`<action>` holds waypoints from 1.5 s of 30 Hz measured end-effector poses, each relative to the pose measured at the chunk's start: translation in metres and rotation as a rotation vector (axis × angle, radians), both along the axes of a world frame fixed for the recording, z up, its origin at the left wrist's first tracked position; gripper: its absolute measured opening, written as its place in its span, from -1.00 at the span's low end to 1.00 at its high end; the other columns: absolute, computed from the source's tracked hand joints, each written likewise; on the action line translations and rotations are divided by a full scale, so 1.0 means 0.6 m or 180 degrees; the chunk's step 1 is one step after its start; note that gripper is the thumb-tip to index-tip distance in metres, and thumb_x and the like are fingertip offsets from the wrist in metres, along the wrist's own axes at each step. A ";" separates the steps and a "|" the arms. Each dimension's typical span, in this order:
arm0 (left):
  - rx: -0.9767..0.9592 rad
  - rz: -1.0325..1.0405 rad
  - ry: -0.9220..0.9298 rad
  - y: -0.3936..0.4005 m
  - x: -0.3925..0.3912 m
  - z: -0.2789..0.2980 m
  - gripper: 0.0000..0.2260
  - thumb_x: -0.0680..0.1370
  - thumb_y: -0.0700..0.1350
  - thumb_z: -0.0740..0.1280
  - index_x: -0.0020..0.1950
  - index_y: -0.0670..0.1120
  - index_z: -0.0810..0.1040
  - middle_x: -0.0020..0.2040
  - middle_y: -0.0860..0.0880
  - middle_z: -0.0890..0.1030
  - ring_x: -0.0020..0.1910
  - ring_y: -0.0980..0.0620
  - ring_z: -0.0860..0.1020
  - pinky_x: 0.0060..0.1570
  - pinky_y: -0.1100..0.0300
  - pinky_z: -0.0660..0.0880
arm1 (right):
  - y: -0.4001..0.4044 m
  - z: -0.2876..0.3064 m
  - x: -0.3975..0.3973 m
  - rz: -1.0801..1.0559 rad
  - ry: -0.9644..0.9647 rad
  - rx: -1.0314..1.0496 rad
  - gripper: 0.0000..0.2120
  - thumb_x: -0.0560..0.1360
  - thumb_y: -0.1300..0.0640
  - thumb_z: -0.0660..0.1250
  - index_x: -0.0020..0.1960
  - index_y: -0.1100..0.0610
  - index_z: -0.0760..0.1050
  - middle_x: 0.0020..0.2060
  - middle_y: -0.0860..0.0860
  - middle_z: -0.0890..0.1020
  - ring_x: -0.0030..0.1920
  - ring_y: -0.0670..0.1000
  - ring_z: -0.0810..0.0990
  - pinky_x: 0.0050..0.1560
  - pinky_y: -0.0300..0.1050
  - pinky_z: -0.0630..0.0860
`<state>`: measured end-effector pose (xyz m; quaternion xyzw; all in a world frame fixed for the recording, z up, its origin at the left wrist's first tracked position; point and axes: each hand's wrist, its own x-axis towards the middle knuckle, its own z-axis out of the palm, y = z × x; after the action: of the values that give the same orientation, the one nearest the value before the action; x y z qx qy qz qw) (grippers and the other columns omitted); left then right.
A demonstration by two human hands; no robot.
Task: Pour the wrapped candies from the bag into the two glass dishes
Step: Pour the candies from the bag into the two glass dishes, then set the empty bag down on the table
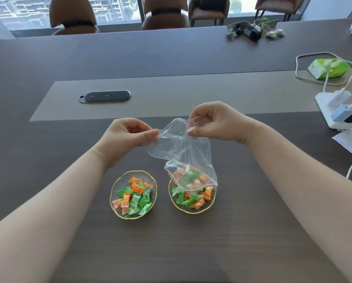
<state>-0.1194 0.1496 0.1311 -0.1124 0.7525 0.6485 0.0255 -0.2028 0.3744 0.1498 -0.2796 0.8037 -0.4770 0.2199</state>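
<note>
A limp, slippery, near-weightless bag (183, 148) is pinched shut-fingered at its upper corners by left hand (128, 137) and right hand (215, 123), hung over the right dish (192, 209).

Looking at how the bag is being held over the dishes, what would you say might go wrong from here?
1. The clear plastic bag hangs over the right glass dish; whether candies remain inside is unclear, but any could drop and bounce off the heaped pile onto the table.
2. The left hand and right hand pinch only its upper edge, so the slack bag might drag candies out.
</note>
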 end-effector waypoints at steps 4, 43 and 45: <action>0.0001 0.0261 0.0143 -0.038 0.009 0.008 -0.93 0.43 -0.19 0.41 -0.25 -0.11 0.57 -0.34 0.03 0.69 -0.27 0.10 0.64 -0.16 0.30 0.60 | -0.043 0.001 -0.002 -0.0083 -0.0169 -0.0278 -0.88 0.38 0.29 0.46 -0.16 0.12 0.56 -0.13 0.18 0.68 -0.09 0.09 0.66 0.10 0.08 0.58; -0.2269 0.0761 -0.1059 -0.514 0.080 -0.253 -0.29 0.51 -0.09 0.31 0.53 -0.18 -0.02 0.58 -0.07 0.02 0.55 0.05 0.01 0.48 0.18 0.02 | -0.571 -0.342 0.033 -0.0978 -0.0525 0.1160 -0.54 0.50 0.07 0.31 0.36 0.16 0.38 0.20 0.09 0.58 0.23 0.08 0.53 0.27 -0.05 0.43; -0.2547 0.0594 -0.0800 -0.499 0.076 -0.246 -0.34 0.50 -0.13 0.32 0.52 -0.16 0.08 0.57 -0.06 0.09 0.55 0.06 0.06 0.46 0.21 0.05 | -0.547 -0.338 0.033 -0.0943 -0.0401 0.1296 -0.61 0.52 0.10 0.28 0.31 0.18 0.44 0.21 0.08 0.59 0.23 0.08 0.53 0.26 -0.07 0.43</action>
<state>-0.0736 -0.1498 -0.0168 -0.2591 0.9224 0.2863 0.0126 -0.1827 0.0460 -0.0528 -0.0785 0.9000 -0.3489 0.2490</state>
